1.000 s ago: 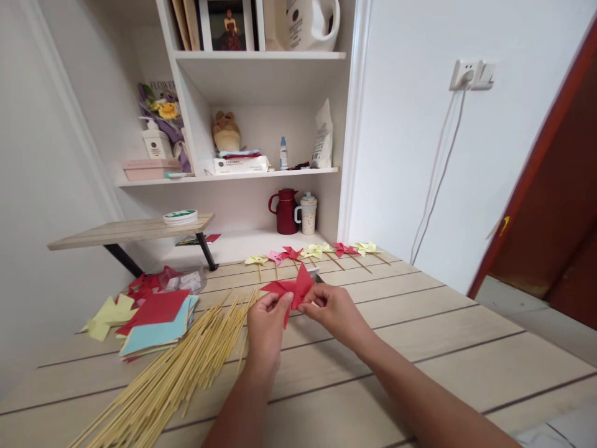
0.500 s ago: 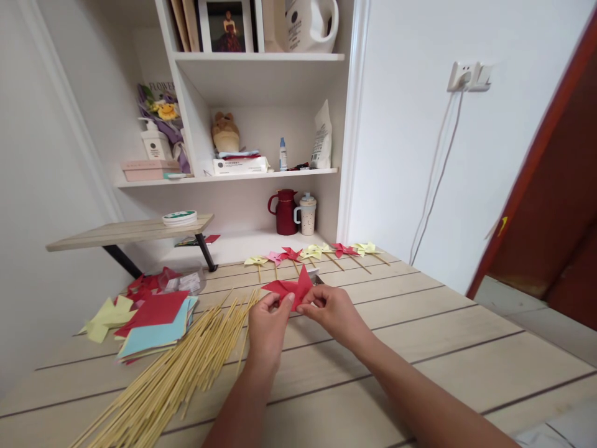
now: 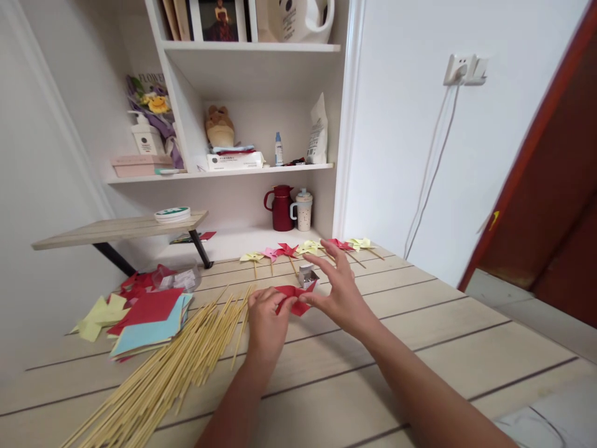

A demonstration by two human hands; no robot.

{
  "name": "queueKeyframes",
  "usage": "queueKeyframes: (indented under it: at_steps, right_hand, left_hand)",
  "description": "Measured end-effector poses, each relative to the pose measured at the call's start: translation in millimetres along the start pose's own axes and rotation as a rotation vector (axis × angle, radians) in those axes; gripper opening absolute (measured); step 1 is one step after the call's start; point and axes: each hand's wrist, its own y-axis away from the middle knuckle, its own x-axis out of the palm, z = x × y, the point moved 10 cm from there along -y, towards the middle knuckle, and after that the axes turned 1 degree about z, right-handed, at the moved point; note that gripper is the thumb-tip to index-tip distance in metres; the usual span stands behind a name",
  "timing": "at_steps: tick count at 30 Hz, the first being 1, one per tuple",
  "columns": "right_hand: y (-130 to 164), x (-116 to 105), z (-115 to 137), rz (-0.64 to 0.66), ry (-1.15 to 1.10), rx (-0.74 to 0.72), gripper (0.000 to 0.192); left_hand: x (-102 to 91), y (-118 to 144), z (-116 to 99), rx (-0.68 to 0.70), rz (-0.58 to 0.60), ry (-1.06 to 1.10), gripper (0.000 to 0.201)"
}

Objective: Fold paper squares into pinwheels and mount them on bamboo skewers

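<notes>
Lowered red paper pinwheel onto bench, frame centre. Left hand pinches its edge; right hand fingers spread wide, thumb touching. Light, creasable; hold at centre folds.

Both hands press a folded red paper pinwheel against the wooden table: left hand pinching it, right hand fingers spread, beside bamboo skewers.

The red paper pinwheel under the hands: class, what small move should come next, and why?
Probably reach the right hand to the small metal box just behind. The left hand pins the red paper pinwheel flat on the table, the right hand's fingers are spread above it, and the folds look loose.
</notes>
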Motion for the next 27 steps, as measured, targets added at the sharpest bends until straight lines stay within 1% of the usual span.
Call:
queueKeyframes:
  at_steps: [1,3,5,7,12,15,19,20,21,22,23,25,26,27]
  right_hand:
    - [0,4,0,0.036,0.009,-0.004,0.057]
    - [0,12,0,0.097,-0.003,-0.018,0.039]
    - [0,17,1,0.141,-0.047,-0.026,0.020]
    - [-1,19,0,0.167,-0.099,-0.015,0.007]
    - [-1,22,-5,0.180,-0.170,0.043,0.014]
    - [-1,23,-5,0.173,-0.196,0.028,0.016]
    - [0,23,-1,0.178,-0.209,0.020,0.015]
    - [0,24,-3,0.177,-0.223,0.051,0.014]
    - [1,24,-8,0.178,-0.257,0.110,0.014]
    - [2,26,-15,0.179,-0.321,0.197,0.014]
    - [4,29,-24,0.178,-0.415,0.300,0.015]
    - [11,37,-40,0.164,-0.648,0.492,0.021]
    - [13,41,-45,0.148,-0.758,0.559,0.024]
    - [15,44,-49,0.126,-0.846,0.604,0.027]
  left_hand:
    - [2.4,0,-1,0.014,0.014,-0.012,0.013]
    - [5.0,1,-2,0.030,0.030,-0.032,0.015]
    - [4.1,1,-3,0.040,0.027,-0.043,0.016]
    - [2.1,1,-4,0.047,0.018,-0.044,0.014]
    - [2.9,1,-7,0.057,0.021,-0.065,0.014]
    - [5.6,3,-7,0.069,0.029,-0.081,0.015]
    - [6.0,4,-7,0.067,0.022,-0.090,0.012]
    - [5.3,4,-7,0.056,0.016,-0.082,0.010]
    - [3.9,3,-6,0.037,0.007,-0.061,0.007]
    - [1.2,3,-4,0.009,-0.014,-0.022,0.008]
    - [-2.6,3,-1,-0.030,-0.046,0.037,0.020]
    - [-9.8,4,12,-0.144,-0.123,0.203,0.048]
    - [-10.2,6,20,-0.219,-0.146,0.298,0.059]
    - [-8.2,9,29,-0.301,-0.154,0.390,0.064]
